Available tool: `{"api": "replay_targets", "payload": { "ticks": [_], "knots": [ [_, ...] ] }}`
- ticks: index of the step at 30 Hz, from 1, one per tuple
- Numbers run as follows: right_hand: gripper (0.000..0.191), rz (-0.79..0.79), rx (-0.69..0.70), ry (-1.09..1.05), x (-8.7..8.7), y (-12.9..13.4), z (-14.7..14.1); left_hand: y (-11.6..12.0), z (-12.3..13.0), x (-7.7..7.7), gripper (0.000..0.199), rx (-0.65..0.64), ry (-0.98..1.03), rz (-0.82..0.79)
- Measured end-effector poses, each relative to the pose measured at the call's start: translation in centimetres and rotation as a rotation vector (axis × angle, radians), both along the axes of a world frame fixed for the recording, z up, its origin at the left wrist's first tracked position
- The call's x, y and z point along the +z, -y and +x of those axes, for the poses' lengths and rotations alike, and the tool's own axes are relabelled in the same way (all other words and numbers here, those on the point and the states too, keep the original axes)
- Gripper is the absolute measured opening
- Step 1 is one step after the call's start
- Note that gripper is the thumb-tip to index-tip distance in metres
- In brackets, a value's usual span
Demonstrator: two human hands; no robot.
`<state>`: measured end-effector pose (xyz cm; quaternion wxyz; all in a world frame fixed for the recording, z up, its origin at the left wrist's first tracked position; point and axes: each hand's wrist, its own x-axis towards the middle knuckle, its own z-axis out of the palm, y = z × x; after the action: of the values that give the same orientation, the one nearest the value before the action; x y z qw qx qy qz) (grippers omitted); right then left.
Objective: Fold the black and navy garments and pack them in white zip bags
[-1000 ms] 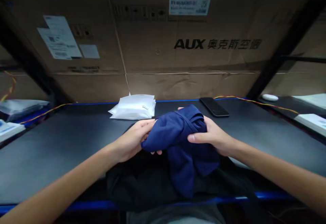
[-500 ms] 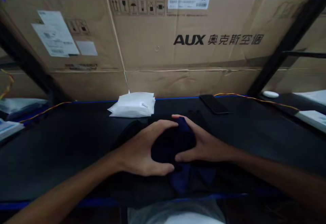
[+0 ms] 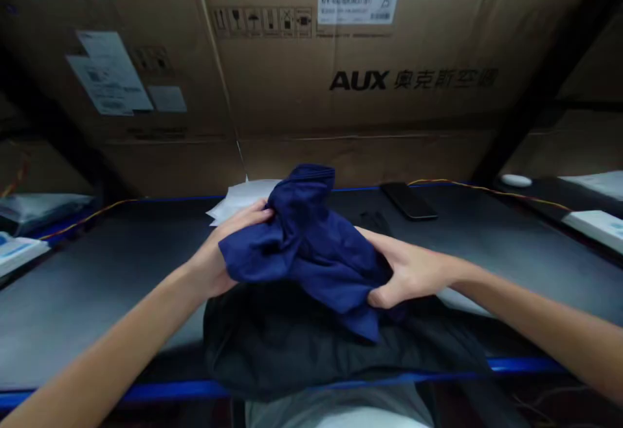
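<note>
I judge the navy cloth [image 3: 309,243], held over the black fabric [image 3: 292,344], light, soft and floppy, best taken by gathered folds, my left grip [image 3: 213,240] curled round its left side, my right grip [image 3: 409,273] pinching its right edge.

Both hands, left [image 3: 221,243] and right [image 3: 406,272], grip blue cloth [image 3: 311,240] between them; black cloth [image 3: 292,344] lies below them.
</note>
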<state>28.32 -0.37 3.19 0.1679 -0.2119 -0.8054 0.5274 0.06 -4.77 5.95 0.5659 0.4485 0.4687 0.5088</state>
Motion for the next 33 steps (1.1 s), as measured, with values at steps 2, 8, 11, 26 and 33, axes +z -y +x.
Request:
{"api": "replay_targets", "payload": {
  "ticks": [2,8,11,26,33],
  "knots": [
    [0.084,-0.024,-0.027,0.026,0.1,-0.3,0.2,-0.3,-0.5,-0.1,0.035,-0.016,-0.011,-0.035],
    [0.074,-0.087,-0.104,0.022,0.3,-0.7,0.4,-0.5,-0.9,-0.6,0.039,-0.042,-0.503,0.253],
    [0.074,-0.168,-0.132,0.011,0.4,-0.6,0.3,0.1,-0.2,-1.0,0.055,-0.059,-0.739,0.45],
    [0.072,-0.302,-0.069,0.051,2.2,-2.1,3.3,-0.7,-4.0,2.5,0.05,0.05,-0.483,0.051],
    [0.064,0.275,-0.03,0.319,2.5,-3.0,3.3,-0.8,-3.8,1.0,0.03,0.002,-1.064,0.428]
  ]
}}
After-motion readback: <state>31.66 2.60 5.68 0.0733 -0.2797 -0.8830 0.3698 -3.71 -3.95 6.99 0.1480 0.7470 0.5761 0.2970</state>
